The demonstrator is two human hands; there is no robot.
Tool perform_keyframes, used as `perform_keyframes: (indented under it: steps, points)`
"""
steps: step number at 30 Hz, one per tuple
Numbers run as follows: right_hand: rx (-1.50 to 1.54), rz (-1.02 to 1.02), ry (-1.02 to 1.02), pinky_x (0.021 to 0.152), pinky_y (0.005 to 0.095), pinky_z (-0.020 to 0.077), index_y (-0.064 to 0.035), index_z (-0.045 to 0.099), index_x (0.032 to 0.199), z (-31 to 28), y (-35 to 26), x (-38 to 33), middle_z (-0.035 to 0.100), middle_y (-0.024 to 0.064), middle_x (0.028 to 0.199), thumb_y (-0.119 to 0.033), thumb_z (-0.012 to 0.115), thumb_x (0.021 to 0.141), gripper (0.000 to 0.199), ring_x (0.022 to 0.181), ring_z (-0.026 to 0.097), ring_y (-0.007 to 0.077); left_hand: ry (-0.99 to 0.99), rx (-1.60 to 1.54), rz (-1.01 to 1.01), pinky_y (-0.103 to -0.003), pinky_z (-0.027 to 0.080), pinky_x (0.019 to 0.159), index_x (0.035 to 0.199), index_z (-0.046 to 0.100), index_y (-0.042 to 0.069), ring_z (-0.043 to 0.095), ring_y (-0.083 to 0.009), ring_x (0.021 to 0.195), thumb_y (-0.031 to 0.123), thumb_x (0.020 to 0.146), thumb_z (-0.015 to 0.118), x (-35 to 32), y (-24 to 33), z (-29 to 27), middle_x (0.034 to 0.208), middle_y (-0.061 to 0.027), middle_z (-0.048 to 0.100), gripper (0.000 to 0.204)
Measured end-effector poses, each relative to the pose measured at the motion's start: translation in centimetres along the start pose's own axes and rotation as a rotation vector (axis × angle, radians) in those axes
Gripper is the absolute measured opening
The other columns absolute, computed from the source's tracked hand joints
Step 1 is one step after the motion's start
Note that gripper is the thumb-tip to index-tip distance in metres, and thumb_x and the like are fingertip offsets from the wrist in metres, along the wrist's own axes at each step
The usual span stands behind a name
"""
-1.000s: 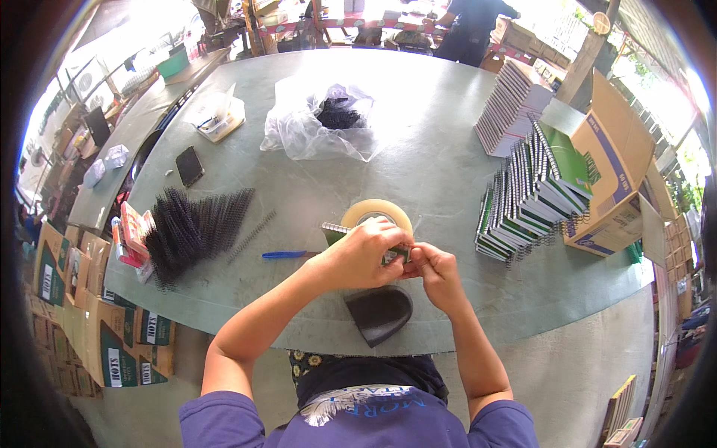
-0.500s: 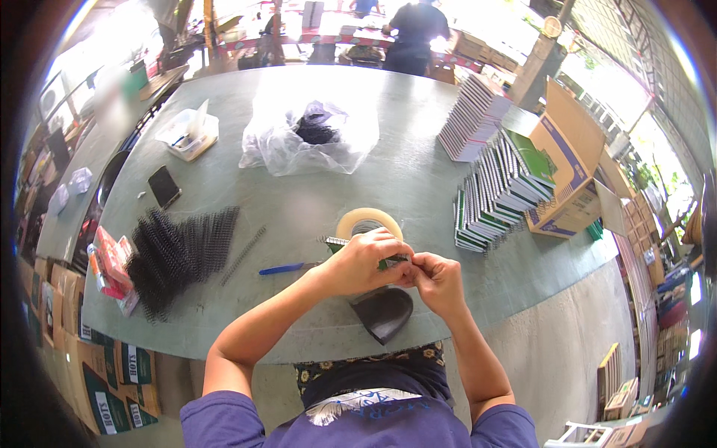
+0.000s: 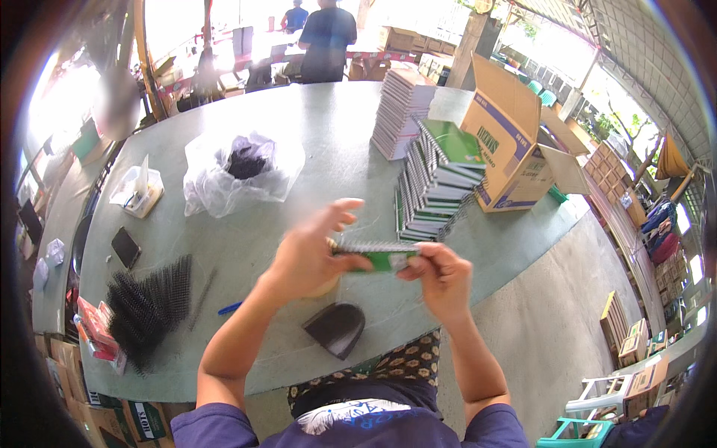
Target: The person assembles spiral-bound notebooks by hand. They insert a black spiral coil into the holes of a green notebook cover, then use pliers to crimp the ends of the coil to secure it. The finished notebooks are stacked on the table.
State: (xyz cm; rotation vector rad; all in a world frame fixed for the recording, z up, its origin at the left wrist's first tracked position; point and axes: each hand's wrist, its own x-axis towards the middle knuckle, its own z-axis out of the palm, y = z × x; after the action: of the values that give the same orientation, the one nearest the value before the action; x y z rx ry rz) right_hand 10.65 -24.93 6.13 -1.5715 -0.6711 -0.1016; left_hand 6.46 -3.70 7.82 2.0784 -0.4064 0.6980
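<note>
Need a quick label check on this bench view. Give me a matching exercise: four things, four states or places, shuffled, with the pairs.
Things
1. green notebook
2. cardboard box
3. wire coils
4. plastic bag

States or places
A. crumpled and see-through, with something dark inside
B. flaps open, toward the right side of the table
C. pinched by the right hand
D. black, piled toward the left side

Pairs: 1-C, 2-B, 3-D, 4-A
</note>
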Motion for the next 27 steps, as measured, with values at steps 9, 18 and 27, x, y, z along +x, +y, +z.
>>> perform_keyframes:
  steps: [9, 18, 27]
  points:
    - [0.367, -0.194, 0.147, 0.073, 0.032, 0.0528, 0.0003, 0.054, 0.107, -8.5, -2.5, 12.0, 0.06, 0.0122, 0.107, -0.015, 0.056, 0.089, 0.024, 0.083, 0.064, 0.0205, 0.29, -0.052, 0.243, -0.027, 0.047, 0.082, 0.116, 0.055, 0.003, 0.06, -0.0161, 0.095, 0.0, 0.078, 0.061, 12.0, 6.8, 2.3, 0.107, -0.0112, 0.062, 0.038]
    - [0.638, 0.448, 0.079, 0.105, 0.0395, 0.0214, 0.0034, 0.025, 0.138, -16.1, 7.1, 18.0, 0.039, 0.0131, 0.135, -0.053, 0.049, 0.086, 0.08, 0.126, 0.033, 0.0244, -0.254, 0.393, 0.322, -0.038, 0.023, 0.109, 0.13, 0.041, 0.003, 0.036, -0.0273, 0.129, 0.02, 0.085, 0.051, 17.9, -0.2, 10.0, 0.132, -0.0173, 0.044, 0.049]
    - [0.59, 0.534, -0.066, 0.076, 0.0276, 0.043, 0.001, 0.041, 0.114, -14.0, 6.7, 21.8, 0.053, 0.0116, 0.104, -0.043, 0.054, 0.086, 0.054, 0.088, 0.053, 0.0183, 0.038, -0.816, -0.742, -0.036, 0.03, 0.101, 0.14, 0.026, 0.005, 0.04, -0.0261, 0.122, 0.073, 0.082, 0.028, 22.6, -6.3, 11.5, 0.134, -0.0182, 0.041, 0.089]
